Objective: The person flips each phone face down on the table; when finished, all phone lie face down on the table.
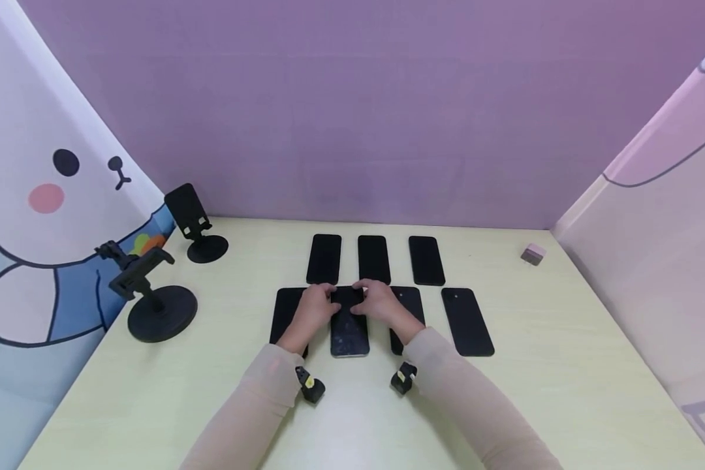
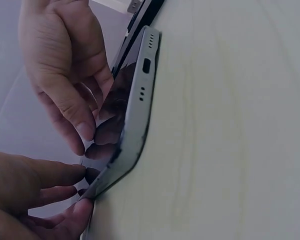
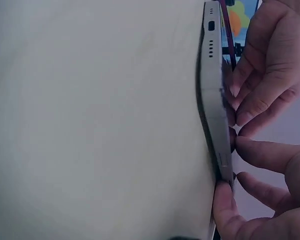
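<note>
A dark smartphone (image 1: 349,336) lies face up in the middle of the front row, its lower screen hazy and smudged. My left hand (image 1: 314,307) is at its upper left part, thumb on the screen and a finger by the top edge. Mirroring it, my right hand (image 1: 382,303) touches the upper right part. Close up, left fingertips (image 2: 75,175) meet the glass and one digit is against the side edge. The right fingers (image 3: 260,152) likewise touch the screen, with one digit at the edge. The phone's port end (image 3: 212,60) faces me.
Beside it lie phones partly under my forearms, left (image 1: 283,313) and right (image 1: 410,307), and another phone (image 1: 468,323) farther right. Behind are three phones, one in the centre (image 1: 373,258). Two black stands (image 1: 161,313) are at left, a small block (image 1: 532,254) at right.
</note>
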`<action>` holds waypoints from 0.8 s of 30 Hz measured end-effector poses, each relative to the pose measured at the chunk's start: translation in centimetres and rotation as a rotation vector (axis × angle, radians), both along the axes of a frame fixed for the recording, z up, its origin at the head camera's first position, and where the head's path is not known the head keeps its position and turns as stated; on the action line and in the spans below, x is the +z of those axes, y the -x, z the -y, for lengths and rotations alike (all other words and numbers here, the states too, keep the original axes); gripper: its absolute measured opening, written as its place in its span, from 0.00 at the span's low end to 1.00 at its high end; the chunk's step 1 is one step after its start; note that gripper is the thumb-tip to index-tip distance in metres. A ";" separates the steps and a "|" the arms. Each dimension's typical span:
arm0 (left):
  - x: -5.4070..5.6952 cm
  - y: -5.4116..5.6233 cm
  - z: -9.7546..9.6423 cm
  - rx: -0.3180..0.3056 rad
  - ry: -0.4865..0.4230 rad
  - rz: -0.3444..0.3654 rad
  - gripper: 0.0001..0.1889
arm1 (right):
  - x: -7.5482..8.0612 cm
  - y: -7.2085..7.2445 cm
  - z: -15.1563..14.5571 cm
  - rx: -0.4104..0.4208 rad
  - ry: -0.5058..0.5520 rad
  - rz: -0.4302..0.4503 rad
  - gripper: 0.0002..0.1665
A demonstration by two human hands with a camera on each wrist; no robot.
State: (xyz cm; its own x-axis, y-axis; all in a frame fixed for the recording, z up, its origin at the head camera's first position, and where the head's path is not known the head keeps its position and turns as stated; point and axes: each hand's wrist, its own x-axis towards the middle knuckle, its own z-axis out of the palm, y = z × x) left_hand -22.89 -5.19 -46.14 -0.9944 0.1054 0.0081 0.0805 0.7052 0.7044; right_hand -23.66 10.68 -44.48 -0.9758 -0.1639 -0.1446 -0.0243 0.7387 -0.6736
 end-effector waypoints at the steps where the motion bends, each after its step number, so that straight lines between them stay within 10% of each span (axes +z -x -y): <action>1: 0.0 0.0 0.0 -0.002 -0.002 0.006 0.19 | 0.0 0.1 -0.1 -0.005 0.011 0.002 0.29; 24: 0.0 0.1 -0.8 -0.043 -0.096 0.018 0.17 | 1.9 -0.4 -1.8 -0.075 0.489 0.068 0.19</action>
State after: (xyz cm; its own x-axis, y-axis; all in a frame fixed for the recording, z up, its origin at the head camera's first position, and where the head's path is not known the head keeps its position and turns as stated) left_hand -23.01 -4.40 -46.13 -0.9890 0.1478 0.0019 0.0958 0.6307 0.7701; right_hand -23.28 12.53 -42.60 -0.9787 -0.1578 -0.1317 0.0726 0.3339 -0.9398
